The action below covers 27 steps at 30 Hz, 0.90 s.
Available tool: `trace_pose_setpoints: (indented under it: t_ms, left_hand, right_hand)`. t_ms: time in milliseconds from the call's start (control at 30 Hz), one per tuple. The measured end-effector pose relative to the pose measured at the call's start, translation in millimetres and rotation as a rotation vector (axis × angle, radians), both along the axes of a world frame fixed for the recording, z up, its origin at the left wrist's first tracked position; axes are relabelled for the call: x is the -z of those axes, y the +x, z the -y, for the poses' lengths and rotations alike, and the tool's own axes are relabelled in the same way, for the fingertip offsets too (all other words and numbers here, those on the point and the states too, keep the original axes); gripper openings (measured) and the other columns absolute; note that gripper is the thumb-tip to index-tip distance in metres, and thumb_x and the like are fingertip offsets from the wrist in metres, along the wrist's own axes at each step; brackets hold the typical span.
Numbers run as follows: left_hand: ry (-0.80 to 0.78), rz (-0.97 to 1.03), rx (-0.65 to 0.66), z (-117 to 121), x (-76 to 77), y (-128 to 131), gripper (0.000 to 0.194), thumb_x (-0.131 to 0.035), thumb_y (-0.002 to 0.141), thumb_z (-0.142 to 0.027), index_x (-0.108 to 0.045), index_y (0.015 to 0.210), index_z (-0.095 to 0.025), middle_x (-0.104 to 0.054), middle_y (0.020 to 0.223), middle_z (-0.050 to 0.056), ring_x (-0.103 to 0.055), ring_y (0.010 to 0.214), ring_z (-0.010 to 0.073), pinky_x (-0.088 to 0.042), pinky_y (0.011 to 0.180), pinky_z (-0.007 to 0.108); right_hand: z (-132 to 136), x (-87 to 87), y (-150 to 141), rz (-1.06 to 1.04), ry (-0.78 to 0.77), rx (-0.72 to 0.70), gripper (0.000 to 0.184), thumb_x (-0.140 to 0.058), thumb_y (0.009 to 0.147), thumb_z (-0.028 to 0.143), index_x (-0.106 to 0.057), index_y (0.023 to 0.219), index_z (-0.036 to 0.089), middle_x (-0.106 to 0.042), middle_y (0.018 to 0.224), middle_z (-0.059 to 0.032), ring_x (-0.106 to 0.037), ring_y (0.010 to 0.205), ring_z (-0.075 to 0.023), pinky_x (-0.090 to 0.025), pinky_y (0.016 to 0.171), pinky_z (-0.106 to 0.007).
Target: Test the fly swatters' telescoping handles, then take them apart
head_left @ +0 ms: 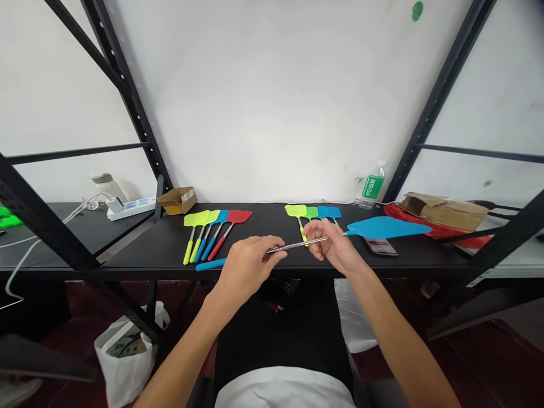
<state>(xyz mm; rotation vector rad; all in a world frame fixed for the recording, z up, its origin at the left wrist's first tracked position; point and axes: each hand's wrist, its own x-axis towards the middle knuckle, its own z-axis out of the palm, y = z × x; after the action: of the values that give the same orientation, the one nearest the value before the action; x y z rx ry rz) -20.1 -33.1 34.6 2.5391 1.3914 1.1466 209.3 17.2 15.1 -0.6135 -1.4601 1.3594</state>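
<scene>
A blue fly swatter (386, 227) with a thin metal rod is held across the front of the black table, its head to the right and its blue handle sticking out to the left. My left hand (244, 263) is closed on it, thumb and fingers pinching the rod near the middle. Nearer the head, my right hand (334, 245) has its fingers curled loosely round the rod. Left of my hands lie several more swatters, among them a yellow-green one (190, 238) and a red one (232, 228). Behind my right hand are a green swatter (311, 212) and others, partly hidden.
A phone (381, 246) lies under the blue swatter head. A water bottle (373, 186) stands at the wall, with a brown package (444, 209) on red material to its right. A small cardboard box (177, 200) sits back left, by a black shelf post (136, 107).
</scene>
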Motion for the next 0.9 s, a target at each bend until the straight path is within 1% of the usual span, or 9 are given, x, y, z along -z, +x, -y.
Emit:
trace_pose_setpoints:
  t_ms: [67,133,233,333,433,533,667,800,900]
  left_hand:
    - [0.042,-0.038,-0.022,0,3.4,2,0.019,-0.066,0.094,-0.036,-0.073,0.105,-0.023,-0.074,0.083,0.004,-0.064,0.071,0.0174,-0.044,0.067,0.028]
    - [0.088,-0.056,-0.036,0,4.8,2,0.018,-0.063,0.095,-0.035,-0.073,0.104,-0.023,-0.074,0.083,0.004,-0.064,0.072,0.0172,-0.044,0.067,0.028]
    - [0.112,-0.104,-0.026,0,2.9,-1,0.024,-0.058,0.099,-0.039,-0.074,0.104,-0.023,-0.075,0.084,0.004,-0.064,0.071,0.0170,-0.043,0.067,0.028]
    - [0.074,-0.140,0.030,2,-2.4,-6,0.032,-0.051,0.102,-0.044,-0.075,0.103,-0.023,-0.078,0.089,0.004,-0.067,0.075,0.0181,-0.044,0.069,0.029]
    - [-0.003,-0.141,0.087,5,-8.5,-8,0.035,-0.046,0.103,-0.044,-0.074,0.102,-0.023,-0.077,0.089,0.004,-0.068,0.077,0.0186,-0.044,0.070,0.028]
    - [-0.079,-0.136,0.144,8,-14.1,-9,0.038,-0.043,0.104,-0.044,-0.074,0.100,-0.022,-0.073,0.081,0.004,-0.064,0.070,0.0166,-0.041,0.066,0.027]
    - [-0.139,-0.125,0.192,10,-20.6,-9,0.042,-0.041,0.104,-0.044,-0.074,0.095,-0.021,-0.065,0.070,0.002,-0.054,0.061,0.0139,-0.037,0.062,0.026]
    - [-0.165,-0.122,0.192,9,-23.9,-15,0.047,-0.038,0.104,-0.046,-0.074,0.088,-0.020,-0.058,0.063,0.001,-0.047,0.058,0.0129,-0.034,0.060,0.027]
    - [-0.172,-0.116,0.187,4,-20.9,-18,0.048,-0.038,0.104,-0.048,-0.075,0.093,-0.020,-0.062,0.067,0.002,-0.048,0.059,0.0133,-0.035,0.062,0.027]
  right_hand:
    - [1,3.0,-4,0.039,-0.025,0.009,0.058,-0.046,0.094,0.068,-0.065,0.073,0.018,-0.052,0.052,0.0000,-0.045,0.044,-0.0117,-0.033,0.042,-0.024]
    - [2,3.2,-4,0.123,-0.032,-0.008,0.066,-0.040,0.097,0.068,-0.061,0.059,0.018,-0.049,0.046,-0.0008,-0.044,0.042,-0.0115,-0.032,0.044,-0.026]
    - [5,-0.1,0,0.229,0.000,-0.090,0.069,-0.042,0.100,0.059,-0.058,0.048,0.017,-0.044,0.040,-0.0009,-0.043,0.040,-0.0116,-0.032,0.046,-0.027]
    - [7,-4.8,7,0.270,0.048,-0.132,0.064,-0.046,0.101,0.052,-0.057,0.047,0.018,-0.042,0.039,0.0003,-0.041,0.041,-0.0118,-0.031,0.048,-0.028]
    - [10,-9.8,13,0.354,0.120,-0.138,0.063,-0.043,0.103,0.050,-0.058,0.050,0.018,-0.044,0.040,0.0004,-0.041,0.043,-0.0121,-0.033,0.050,-0.028]
    - [15,-15.9,17,0.442,0.202,-0.131,0.064,-0.039,0.104,0.050,-0.059,0.052,0.019,-0.047,0.043,-0.0006,-0.045,0.047,-0.0130,-0.035,0.054,-0.029]
    - [19,-22.3,23,0.494,0.257,-0.128,0.063,-0.037,0.105,0.049,-0.059,0.054,0.019,-0.050,0.045,-0.0012,-0.049,0.049,-0.0139,-0.038,0.057,-0.029]
    - [13,-21.0,35,0.473,0.277,-0.096,0.062,-0.039,0.105,0.048,-0.062,0.055,0.019,-0.050,0.043,-0.0011,-0.048,0.048,-0.0146,-0.039,0.055,-0.030]
    - [5,-15.9,43,0.459,0.268,-0.095,0.059,-0.043,0.103,0.048,-0.065,0.058,0.019,-0.050,0.043,-0.0010,-0.048,0.047,-0.0150,-0.040,0.054,-0.030]
